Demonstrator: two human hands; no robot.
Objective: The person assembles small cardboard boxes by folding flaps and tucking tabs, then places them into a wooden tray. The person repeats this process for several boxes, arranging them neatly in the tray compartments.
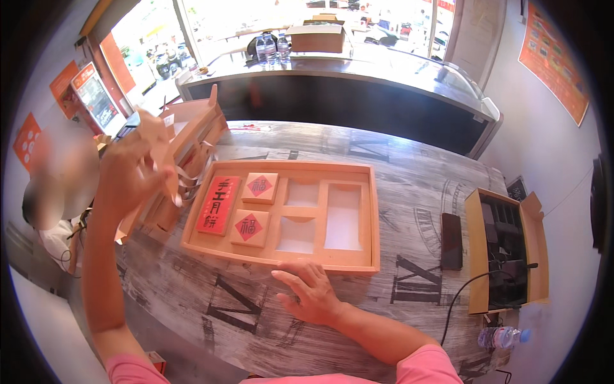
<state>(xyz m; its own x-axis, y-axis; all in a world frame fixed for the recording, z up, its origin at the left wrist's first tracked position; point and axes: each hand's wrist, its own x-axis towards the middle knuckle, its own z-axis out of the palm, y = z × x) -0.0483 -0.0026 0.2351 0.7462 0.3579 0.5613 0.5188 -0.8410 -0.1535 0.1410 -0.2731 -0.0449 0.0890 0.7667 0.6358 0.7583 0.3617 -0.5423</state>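
Observation:
A shallow kraft gift box (pixel 281 163) lies on the table in front of me, divided into compartments. Its left part holds a long red-labelled box (pixel 219 206) and two small square boxes, the upper one (pixel 259 187) and the lower one (pixel 249 228), each with a red diamond label. Three compartments to the right show bare white bottoms. My left hand (pixel 131 173) is raised at the left, its fingers closed on a tan cardboard piece (pixel 157 137) whose exact form is unclear. By the gift box's near edge, my right hand (pixel 310 294) has its fingers apart and holds nothing.
Behind my left hand stands a large cardboard carton (pixel 208 121) with ribbon-like straps. At right are a dark phone (pixel 451 241), an open carton of black items (pixel 505 249) with a cable, and a water bottle (pixel 502 337). A person (pixel 61 185) is at far left.

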